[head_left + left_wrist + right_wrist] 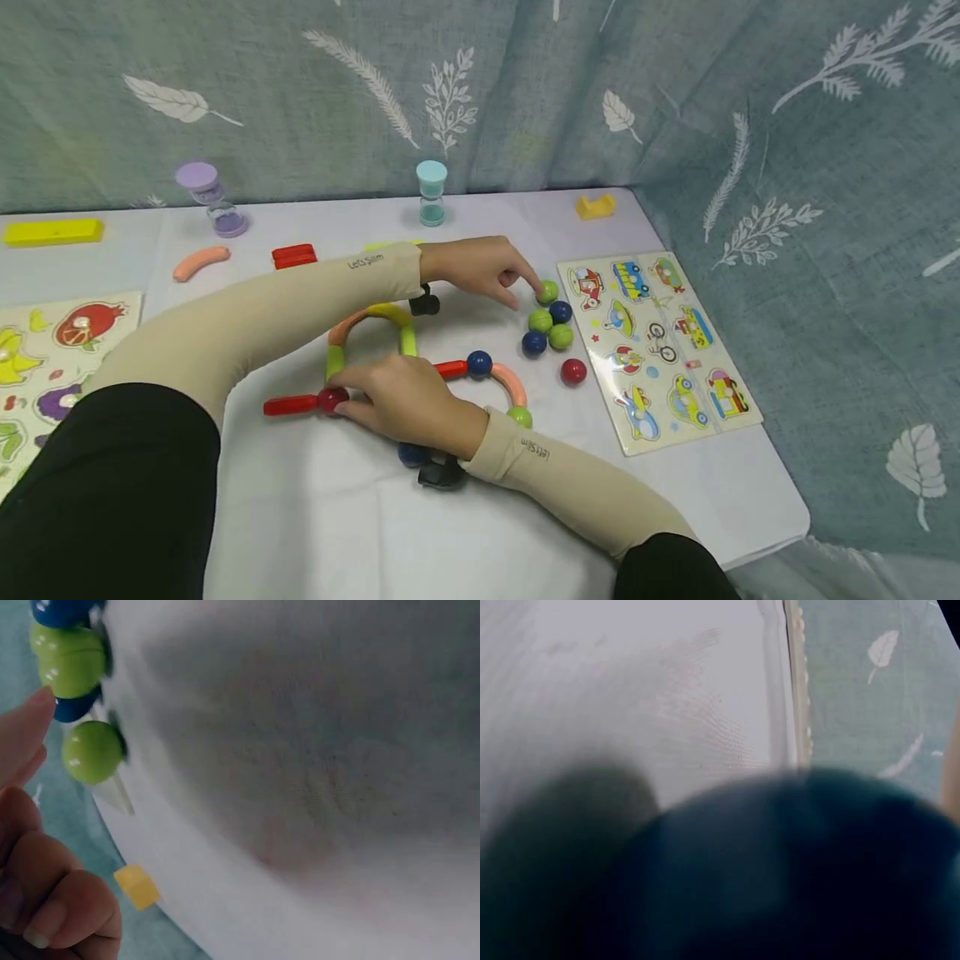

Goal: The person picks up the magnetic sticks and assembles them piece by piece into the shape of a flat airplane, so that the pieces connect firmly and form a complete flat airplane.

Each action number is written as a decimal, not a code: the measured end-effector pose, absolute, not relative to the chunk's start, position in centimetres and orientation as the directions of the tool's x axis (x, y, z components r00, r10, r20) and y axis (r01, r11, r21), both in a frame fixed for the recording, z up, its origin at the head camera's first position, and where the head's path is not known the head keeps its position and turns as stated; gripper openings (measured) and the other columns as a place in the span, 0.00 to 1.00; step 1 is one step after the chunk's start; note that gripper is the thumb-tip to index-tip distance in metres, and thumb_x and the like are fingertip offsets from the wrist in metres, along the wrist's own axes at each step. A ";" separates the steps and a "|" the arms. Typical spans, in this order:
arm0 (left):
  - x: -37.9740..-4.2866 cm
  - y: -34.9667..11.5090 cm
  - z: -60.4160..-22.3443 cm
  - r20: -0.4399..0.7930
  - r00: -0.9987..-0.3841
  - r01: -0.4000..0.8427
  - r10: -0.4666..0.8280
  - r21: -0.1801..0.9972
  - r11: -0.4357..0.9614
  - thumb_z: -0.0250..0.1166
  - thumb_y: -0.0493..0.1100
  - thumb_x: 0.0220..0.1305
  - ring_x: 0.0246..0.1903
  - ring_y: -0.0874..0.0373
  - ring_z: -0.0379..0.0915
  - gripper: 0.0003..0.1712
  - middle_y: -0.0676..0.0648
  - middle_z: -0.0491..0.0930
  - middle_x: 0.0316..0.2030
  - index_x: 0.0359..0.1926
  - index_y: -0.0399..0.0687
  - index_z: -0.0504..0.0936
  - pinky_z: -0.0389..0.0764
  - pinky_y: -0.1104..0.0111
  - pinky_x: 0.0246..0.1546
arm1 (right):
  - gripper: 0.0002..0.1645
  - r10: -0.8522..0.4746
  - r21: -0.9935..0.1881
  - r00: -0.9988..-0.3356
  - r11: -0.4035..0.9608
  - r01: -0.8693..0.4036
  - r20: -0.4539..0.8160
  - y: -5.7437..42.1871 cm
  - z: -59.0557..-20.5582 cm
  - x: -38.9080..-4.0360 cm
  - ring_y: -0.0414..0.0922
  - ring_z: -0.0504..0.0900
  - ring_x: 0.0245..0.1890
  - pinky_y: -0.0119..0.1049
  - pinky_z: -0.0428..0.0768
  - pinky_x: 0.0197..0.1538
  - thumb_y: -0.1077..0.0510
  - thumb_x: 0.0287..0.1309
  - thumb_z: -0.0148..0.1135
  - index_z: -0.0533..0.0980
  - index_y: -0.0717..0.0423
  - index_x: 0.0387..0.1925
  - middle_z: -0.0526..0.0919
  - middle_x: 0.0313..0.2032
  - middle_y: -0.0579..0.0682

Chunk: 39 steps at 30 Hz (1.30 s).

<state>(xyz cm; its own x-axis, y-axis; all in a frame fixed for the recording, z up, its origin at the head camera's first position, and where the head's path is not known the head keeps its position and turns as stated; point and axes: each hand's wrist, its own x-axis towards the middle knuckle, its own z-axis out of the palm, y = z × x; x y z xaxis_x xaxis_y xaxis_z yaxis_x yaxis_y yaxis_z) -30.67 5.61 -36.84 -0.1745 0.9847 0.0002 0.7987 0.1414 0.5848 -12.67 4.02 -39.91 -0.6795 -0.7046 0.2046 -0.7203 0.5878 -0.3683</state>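
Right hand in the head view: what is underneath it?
The right hand pinches a red ball; a red stick shows past its upper right, a blue ball below. Anything fully beneath it is covered.

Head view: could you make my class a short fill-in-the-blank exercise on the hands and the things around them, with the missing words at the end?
1. The right hand touches a ____ ball.
2. The ball nearest the left hand is ____.
3. The puzzle board showing a bicycle lies on the ____ side of the view.
4. Near the back stand ____ sand timers.

Missing words: red; green; right; two.
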 end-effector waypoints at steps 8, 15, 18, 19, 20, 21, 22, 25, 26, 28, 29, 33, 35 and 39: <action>-30.1 7.9 -38.3 -0.036 -0.130 0.803 0.991 0.582 0.126 0.71 0.50 0.53 0.21 0.61 0.60 0.20 0.52 0.68 0.19 0.48 0.54 0.83 0.61 0.69 0.26 | 0.15 -0.711 -0.349 -0.671 0.586 -0.731 0.212 4.1 -39.9 -12.6 0.26 0.67 0.22 0.23 0.63 0.20 0.44 0.57 0.63 0.80 0.39 0.46 0.77 0.27 0.30; -29.7 8.1 -38.6 -0.042 -0.172 0.809 0.984 0.564 0.166 0.72 0.55 0.50 0.20 0.63 0.61 0.18 0.52 0.70 0.19 0.43 0.59 0.83 0.62 0.70 0.25 | 0.16 -0.713 -0.339 -0.663 0.581 -0.740 0.228 4.3 -39.9 -12.6 0.27 0.69 0.22 0.23 0.63 0.20 0.45 0.57 0.63 0.79 0.40 0.47 0.79 0.28 0.31; -29.7 7.7 -38.6 -0.047 -0.181 0.809 0.982 0.561 0.176 0.71 0.57 0.51 0.20 0.63 0.61 0.18 0.52 0.70 0.18 0.42 0.59 0.83 0.62 0.70 0.25 | 0.16 -0.715 -0.344 -0.658 0.571 -0.745 0.239 4.3 -40.0 -12.7 0.27 0.70 0.23 0.22 0.64 0.20 0.45 0.57 0.63 0.80 0.41 0.47 0.79 0.29 0.32; -29.6 7.5 -38.7 -0.047 -0.186 0.810 0.981 0.558 0.180 0.71 0.57 0.51 0.20 0.63 0.61 0.18 0.52 0.70 0.17 0.42 0.59 0.83 0.62 0.70 0.25 | 0.16 -0.714 -0.345 -0.658 0.571 -0.745 0.239 4.3 -40.1 -12.7 0.27 0.70 0.24 0.22 0.64 0.20 0.45 0.57 0.63 0.80 0.41 0.47 0.79 0.29 0.32; -29.6 7.4 -38.8 -0.045 -0.191 0.810 0.981 0.557 0.183 0.71 0.57 0.50 0.19 0.64 0.61 0.18 0.52 0.70 0.17 0.42 0.59 0.83 0.62 0.70 0.25 | 0.16 -0.714 -0.346 -0.658 0.570 -0.745 0.240 4.2 -40.1 -12.8 0.27 0.70 0.24 0.22 0.64 0.21 0.45 0.57 0.63 0.80 0.41 0.47 0.79 0.29 0.32; -29.6 7.2 -38.9 -0.044 -0.195 0.811 0.980 0.555 0.186 0.71 0.58 0.51 0.19 0.64 0.61 0.18 0.53 0.70 0.17 0.41 0.59 0.83 0.62 0.70 0.24 | 0.16 -0.714 -0.349 -0.658 0.569 -0.745 0.239 4.2 -40.2 -12.8 0.27 0.70 0.24 0.22 0.64 0.21 0.45 0.57 0.63 0.80 0.41 0.47 0.79 0.29 0.31; -29.5 7.1 -39.0 -0.043 -0.198 0.810 0.979 0.555 0.188 0.71 0.58 0.51 0.19 0.64 0.61 0.17 0.53 0.70 0.17 0.41 0.59 0.83 0.62 0.70 0.24 | 0.16 -0.715 -0.351 -0.658 0.568 -0.744 0.238 4.2 -40.2 -12.7 0.27 0.70 0.24 0.22 0.64 0.20 0.45 0.57 0.63 0.79 0.41 0.47 0.79 0.28 0.31; -29.5 6.7 -39.0 -0.040 -0.199 0.805 0.979 0.563 0.187 0.70 0.56 0.52 0.19 0.63 0.62 0.15 0.53 0.70 0.16 0.39 0.57 0.83 0.63 0.70 0.24 | 0.16 -0.716 -0.350 -0.656 0.566 -0.746 0.239 4.2 -40.1 -12.8 0.26 0.71 0.25 0.22 0.64 0.21 0.45 0.57 0.63 0.79 0.41 0.47 0.79 0.28 0.31; -29.6 6.6 -38.8 -0.036 -0.202 0.804 0.979 0.564 0.187 0.69 0.54 0.53 0.18 0.63 0.63 0.13 0.53 0.70 0.16 0.38 0.57 0.83 0.63 0.70 0.24 | 0.16 -0.718 -0.349 -0.653 0.563 -0.749 0.241 4.2 -40.0 -12.9 0.26 0.71 0.25 0.22 0.64 0.21 0.45 0.57 0.63 0.79 0.42 0.47 0.79 0.28 0.31; -29.9 6.5 -38.5 -0.026 -0.216 0.812 0.976 0.551 0.194 0.68 0.52 0.53 0.18 0.63 0.63 0.10 0.53 0.69 0.16 0.36 0.57 0.82 0.64 0.70 0.24 | 0.16 -0.720 -0.343 -0.648 0.560 -0.754 0.248 4.2 -39.8 -13.2 0.27 0.71 0.24 0.22 0.64 0.20 0.45 0.57 0.63 0.79 0.42 0.47 0.79 0.27 0.32; -30.1 6.5 -38.2 -0.023 -0.221 0.814 0.975 0.547 0.197 0.68 0.51 0.54 0.18 0.62 0.63 0.10 0.53 0.69 0.16 0.36 0.56 0.81 0.63 0.70 0.25 | 0.16 -0.719 -0.337 -0.647 0.562 -0.755 0.253 4.2 -39.7 -13.4 0.27 0.71 0.24 0.22 0.64 0.20 0.45 0.57 0.63 0.79 0.42 0.47 0.79 0.28 0.32; -30.0 6.6 -37.4 -0.022 -0.197 0.828 0.980 0.532 0.178 0.68 0.49 0.54 0.19 0.62 0.62 0.15 0.53 0.67 0.16 0.43 0.54 0.80 0.63 0.69 0.26 | 0.16 -0.706 -0.329 -0.657 0.574 -0.750 0.265 4.3 -39.5 -13.7 0.27 0.70 0.23 0.23 0.63 0.19 0.45 0.57 0.63 0.79 0.41 0.47 0.78 0.27 0.32; -29.3 6.8 -37.3 -0.037 -0.134 0.823 0.990 0.552 0.132 0.69 0.47 0.54 0.19 0.62 0.61 0.20 0.53 0.66 0.16 0.50 0.54 0.80 0.63 0.69 0.26 | 0.16 -0.711 -0.331 -0.657 0.574 -0.749 0.252 4.4 -39.7 -13.4 0.27 0.70 0.22 0.23 0.63 0.18 0.45 0.57 0.63 0.79 0.41 0.47 0.78 0.27 0.32; -27.5 7.3 -36.9 -0.057 -0.013 0.807 0.998 0.589 0.044 0.68 0.43 0.56 0.16 0.63 0.57 0.22 0.54 0.62 0.13 0.54 0.55 0.79 0.62 0.70 0.24 | 0.16 -0.728 -0.326 -0.644 0.566 -0.757 0.234 4.4 -40.0 -12.9 0.27 0.66 0.18 0.23 0.61 0.17 0.44 0.58 0.61 0.79 0.41 0.47 0.76 0.24 0.31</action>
